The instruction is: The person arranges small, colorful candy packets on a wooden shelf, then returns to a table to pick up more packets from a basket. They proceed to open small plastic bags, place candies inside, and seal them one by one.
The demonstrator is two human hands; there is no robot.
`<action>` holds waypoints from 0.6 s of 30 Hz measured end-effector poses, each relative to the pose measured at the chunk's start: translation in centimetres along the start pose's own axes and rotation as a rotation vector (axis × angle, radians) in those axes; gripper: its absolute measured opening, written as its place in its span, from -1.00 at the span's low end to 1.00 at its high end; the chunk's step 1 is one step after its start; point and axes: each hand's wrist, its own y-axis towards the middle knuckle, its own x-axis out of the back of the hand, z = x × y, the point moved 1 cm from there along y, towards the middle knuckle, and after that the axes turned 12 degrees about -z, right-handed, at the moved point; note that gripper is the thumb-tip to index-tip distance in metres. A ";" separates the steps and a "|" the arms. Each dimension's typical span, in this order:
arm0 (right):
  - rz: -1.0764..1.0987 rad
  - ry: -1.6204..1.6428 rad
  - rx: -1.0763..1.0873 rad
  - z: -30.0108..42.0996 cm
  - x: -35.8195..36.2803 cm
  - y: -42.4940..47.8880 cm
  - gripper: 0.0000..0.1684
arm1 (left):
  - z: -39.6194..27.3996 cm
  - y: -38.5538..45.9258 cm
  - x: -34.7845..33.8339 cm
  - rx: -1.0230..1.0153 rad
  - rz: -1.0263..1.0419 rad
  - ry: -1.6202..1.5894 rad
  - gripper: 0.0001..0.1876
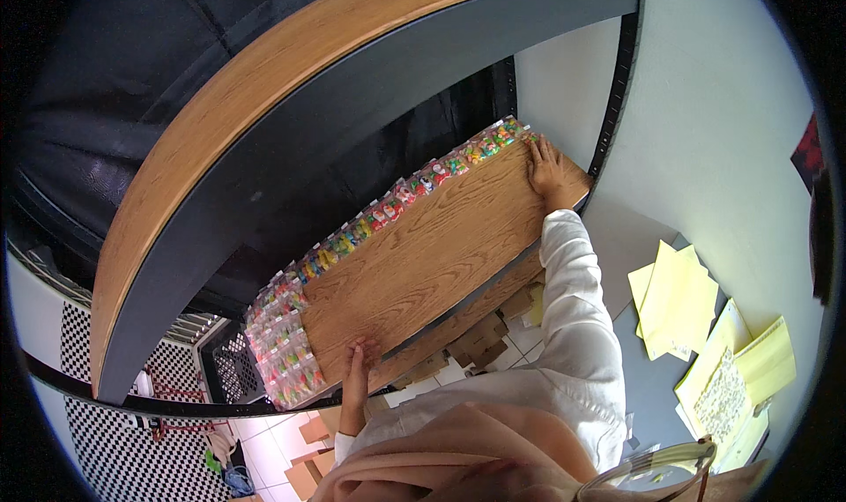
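Note:
My right hand (547,170) reaches to the far right end of the wooden shelf (429,257), palm down. Its fingertips touch a small clear packet of coloured candies (531,136); whether they grip it is hidden. Slightly blurred, my left hand (360,360) hovers over or rests at the shelf's near edge, holding nothing that I can see. A row of candy packets (396,201) with white labels lines the back edge. Several more rows of packets (284,350) cover the left end of the shelf, just left of my left hand.
Above the packets arches an upper shelf (264,72) with a dark underside. A lower wooden shelf (456,320) with cardboard boxes (482,340) lies below. To the left stands a black plastic crate (231,363). Yellow papers (677,297) lie on a grey surface at right.

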 end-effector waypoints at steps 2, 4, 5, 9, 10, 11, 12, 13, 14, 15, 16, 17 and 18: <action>-0.046 -0.035 -0.062 1.3 0.5 -1.0 -0.39 | -0.4 -0.7 0.2 0.001 0.000 0.038 -0.64; -0.164 -0.067 -0.110 2.2 1.1 -2.5 -0.42 | -0.4 -1.0 0.6 0.005 0.023 0.051 -0.66; -0.189 0.043 -0.188 2.6 1.5 -2.9 -0.42 | -0.2 -1.0 0.8 0.010 0.043 0.046 -0.67; -0.218 0.068 -0.509 8.4 6.0 -6.9 -0.35 | 0.3 -1.7 2.0 0.005 0.183 0.021 -0.69; -0.177 0.178 -0.617 10.4 7.2 -7.5 -0.39 | -0.1 -2.1 2.3 0.016 0.171 0.029 -0.69; -0.320 0.074 -0.741 10.1 7.2 -8.0 -0.43 | -1.0 -2.4 1.0 0.024 0.220 0.037 -0.70; -0.497 0.292 -0.755 11.6 7.9 -9.0 -0.51 | -1.5 -3.1 0.9 0.034 0.223 0.054 -0.70; -0.701 0.454 -0.703 13.7 9.8 -10.0 -0.59 | -1.2 -3.5 1.2 0.025 0.276 0.063 -0.70; -0.667 0.705 -0.683 16.2 13.7 -11.2 -0.66 | -0.9 -3.8 2.2 0.014 0.300 0.064 -0.71; -0.666 0.796 -0.655 17.4 17.4 -12.5 -0.69 | -0.7 -4.2 2.2 -0.008 0.346 0.053 -0.71; -0.649 0.881 -0.592 17.7 20.4 -14.1 -0.71 | -0.7 -4.8 2.0 0.016 0.361 0.032 -0.77; -0.537 1.030 -0.642 18.8 24.4 -16.0 -0.73 | 0.1 -5.0 2.6 0.027 0.399 0.028 -0.79; -0.511 1.117 -0.655 19.0 27.7 -18.1 -0.76 | 1.0 -5.0 2.5 0.031 0.451 0.016 -0.81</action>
